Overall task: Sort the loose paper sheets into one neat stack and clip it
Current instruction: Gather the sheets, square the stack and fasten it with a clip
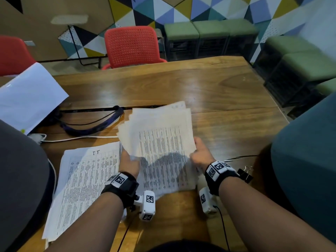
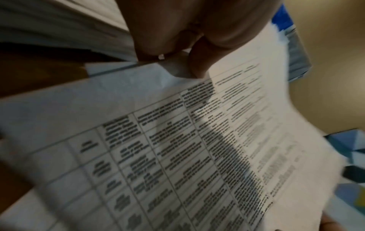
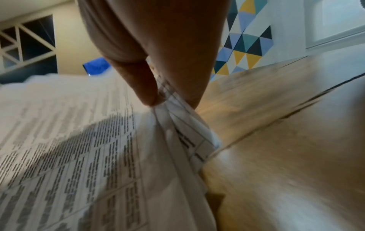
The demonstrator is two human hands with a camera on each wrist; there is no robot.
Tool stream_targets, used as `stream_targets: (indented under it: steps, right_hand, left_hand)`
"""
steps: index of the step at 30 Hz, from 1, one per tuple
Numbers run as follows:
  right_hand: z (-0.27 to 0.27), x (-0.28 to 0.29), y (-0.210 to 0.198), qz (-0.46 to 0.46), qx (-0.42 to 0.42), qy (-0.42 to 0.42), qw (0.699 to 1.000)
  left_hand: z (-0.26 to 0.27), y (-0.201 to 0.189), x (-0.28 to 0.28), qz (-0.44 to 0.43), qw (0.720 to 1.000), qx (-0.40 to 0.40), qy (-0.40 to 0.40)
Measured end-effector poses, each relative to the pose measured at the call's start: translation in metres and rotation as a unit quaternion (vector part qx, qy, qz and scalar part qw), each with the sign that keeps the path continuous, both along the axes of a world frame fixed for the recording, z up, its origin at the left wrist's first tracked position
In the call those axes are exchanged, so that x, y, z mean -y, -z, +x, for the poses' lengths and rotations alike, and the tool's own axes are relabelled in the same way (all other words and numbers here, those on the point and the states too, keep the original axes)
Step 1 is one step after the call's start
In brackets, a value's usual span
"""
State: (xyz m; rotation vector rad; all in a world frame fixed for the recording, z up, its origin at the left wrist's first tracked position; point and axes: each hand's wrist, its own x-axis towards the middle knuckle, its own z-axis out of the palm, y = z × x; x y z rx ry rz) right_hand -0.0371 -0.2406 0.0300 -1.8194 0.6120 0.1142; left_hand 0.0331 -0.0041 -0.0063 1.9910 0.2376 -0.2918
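Observation:
A fanned bundle of printed paper sheets (image 1: 160,135) is lifted off the wooden table (image 1: 227,91) between my hands. My left hand (image 1: 130,161) pinches its left edge; in the left wrist view the thumb and fingers (image 2: 195,62) close on the sheets (image 2: 177,140). My right hand (image 1: 201,153) pinches the right edge, the fingertips (image 3: 154,93) clamped on the paper (image 3: 79,148). More printed sheets (image 1: 163,177) lie flat under the bundle. A second pile of sheets (image 1: 80,184) rests at the left. A black binder clip (image 1: 245,174) sits by my right wrist.
A white sheet (image 1: 29,95) lies at the far left over dark cables and a blue strap (image 1: 101,122). Red chairs (image 1: 132,46) stand behind the table, green stools (image 1: 209,39) at the back right. A dark chair back (image 1: 305,160) is at the right.

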Motion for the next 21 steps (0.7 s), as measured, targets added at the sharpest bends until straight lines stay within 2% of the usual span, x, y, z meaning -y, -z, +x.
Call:
stream_targets:
  steps: [2,5,7,17,21]
  right_hand:
    - [0.007,-0.002,-0.015,0.016,0.047,0.029,0.998]
    - [0.019,-0.009,-0.036,0.06,0.106,0.041,0.992]
    - [0.025,-0.013,-0.042,0.091,0.119,0.047,0.988]
    - [0.019,-0.032,-0.056,0.076,0.138,0.072,0.985]
    - [0.018,-0.037,-0.057,0.075,0.118,0.067,0.988]
  left_hand:
    - [0.005,-0.025,-0.002,-0.096,0.994,0.024,-0.044]
    - [0.008,-0.061,-0.003,-0.248,0.964,0.034,-0.088]
    - [0.007,-0.077,-0.004,-0.297,0.949,0.042,-0.102]
    - [-0.011,-0.099,0.0,-0.317,0.944,0.022,-0.091]
    - [-0.008,-0.094,0.001,-0.268,0.96,0.016,-0.081]
